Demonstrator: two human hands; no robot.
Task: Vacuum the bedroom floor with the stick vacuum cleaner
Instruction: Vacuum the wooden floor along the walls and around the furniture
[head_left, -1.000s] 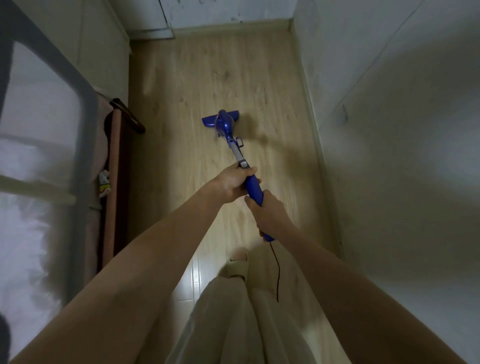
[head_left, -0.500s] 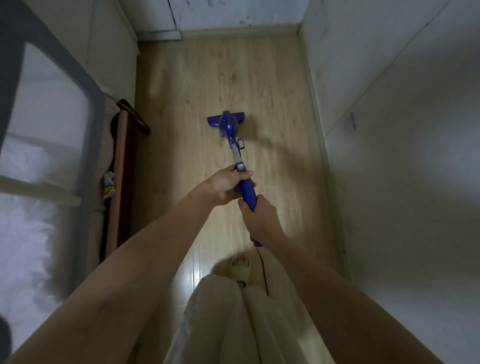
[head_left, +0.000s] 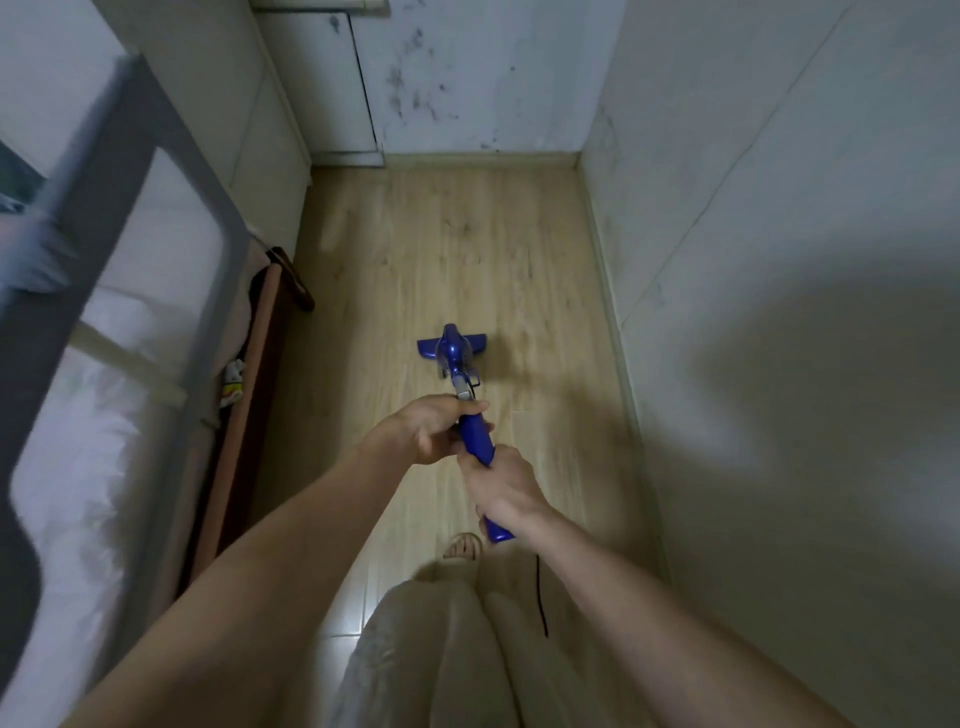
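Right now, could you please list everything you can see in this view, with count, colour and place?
vacuum cleaner: one, blue, floor head on the floor mid-frame, handle up toward the hands
cord: one, black, hanging below the handle end
floor: one, light wood, a strip between bed and wall
bed: one, white bedding with a grey rail, left side
bed frame: one, brown, along the bed's floor edge
wall: one, white, right side
cabinet: one, white, far left corner
left hand: one, grips the handle farther from the body
right hand: one, grips the handle nearer the body
foot: one, in a pale slipper, bottom centre
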